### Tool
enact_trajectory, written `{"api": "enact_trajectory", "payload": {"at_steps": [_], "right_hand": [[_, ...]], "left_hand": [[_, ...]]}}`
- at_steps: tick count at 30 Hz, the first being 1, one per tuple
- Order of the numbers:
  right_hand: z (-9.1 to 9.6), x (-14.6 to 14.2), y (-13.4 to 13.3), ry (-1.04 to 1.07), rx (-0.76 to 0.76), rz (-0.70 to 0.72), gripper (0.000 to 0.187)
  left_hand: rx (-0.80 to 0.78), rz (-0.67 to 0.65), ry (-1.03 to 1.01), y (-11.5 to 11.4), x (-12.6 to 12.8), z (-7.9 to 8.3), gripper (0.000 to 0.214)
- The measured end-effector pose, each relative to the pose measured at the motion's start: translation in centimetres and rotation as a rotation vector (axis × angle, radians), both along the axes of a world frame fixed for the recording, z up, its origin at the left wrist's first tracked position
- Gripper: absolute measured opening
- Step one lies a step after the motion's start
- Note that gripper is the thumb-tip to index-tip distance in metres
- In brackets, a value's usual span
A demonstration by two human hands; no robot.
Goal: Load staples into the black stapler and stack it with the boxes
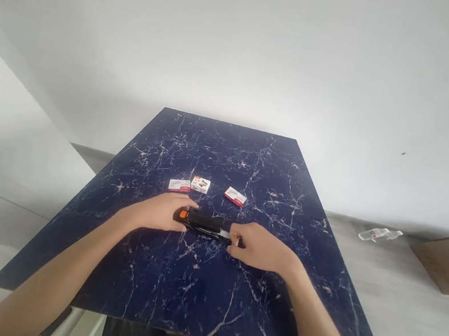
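Observation:
A black stapler (pixel 206 223) with an orange part at its left end lies across the dark blue table in front of me. My left hand (pixel 167 211) is closed around that left end, thumb on the near side and fingers on the far side. At the other end, my right hand (pixel 252 245) is closed in a pinch, its fingers covering the stapler's tip. A short silvery strip shows just left of these fingertips; whether it is staples or a metal part of the stapler, I cannot tell.
Beyond the stapler are three small boxes: a white and red box (pixel 179 185), a white box (pixel 200 184) and another white and red box (pixel 235 196). The marbled table (pixel 201 297) meets a white wall. On the floor at right lie a plastic bottle (pixel 373 234) and a cardboard box (pixel 442 264).

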State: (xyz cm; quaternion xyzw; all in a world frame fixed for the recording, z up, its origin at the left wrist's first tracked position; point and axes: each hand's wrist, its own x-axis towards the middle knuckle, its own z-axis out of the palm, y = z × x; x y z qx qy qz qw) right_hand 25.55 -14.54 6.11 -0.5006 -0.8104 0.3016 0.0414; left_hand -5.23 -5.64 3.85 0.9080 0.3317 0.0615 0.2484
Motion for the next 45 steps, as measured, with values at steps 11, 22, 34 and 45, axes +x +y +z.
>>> {"api": "enact_trajectory", "payload": {"at_steps": [11,22,34,45], "right_hand": [[-3.3,-3.9,-0.5,0.014,0.325,-0.051,0.011],[-5.2,-5.1,0.7,-0.078,0.495,-0.167,0.009],[-6.2,-2.7,2.1,0.023,0.492,-0.309,0.01],[-7.4,-2.7,3.6,0.133,0.638,-0.448,0.014]], "left_hand": [[-0.047,0.141,-0.126,-0.1,0.9,-0.5,0.051],[0.168,0.263,-0.191,-2.2,3.8,-2.6,0.068],[0.462,0.408,-0.114,2.9,-1.0,-2.9,0.039],[0.14,0.129,-0.254,-2.4,3.4,-2.4,0.035]]}}
